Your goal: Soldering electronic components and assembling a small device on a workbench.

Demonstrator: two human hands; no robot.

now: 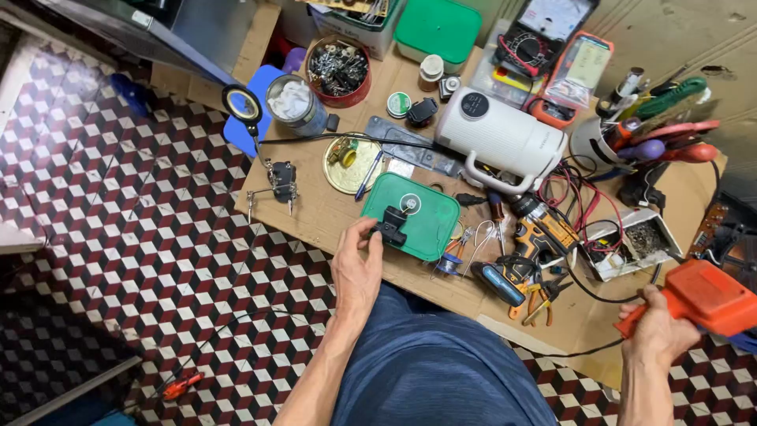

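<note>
The left hand (356,264) pinches a small black plastic part (391,224) between thumb and fingertips, holding it over the near-left corner of a green rectangular plastic lid (430,225) on the cardboard-covered surface (315,213). The right hand (656,330), well apart at the right edge, is wrapped shut around the grip of an orange pistol-shaped soldering gun (706,296). This looks like positioning before soldering; bringing tool and part together calls for a steady pinch. A white cylindrical handled appliance (498,136) lies beyond.
</note>
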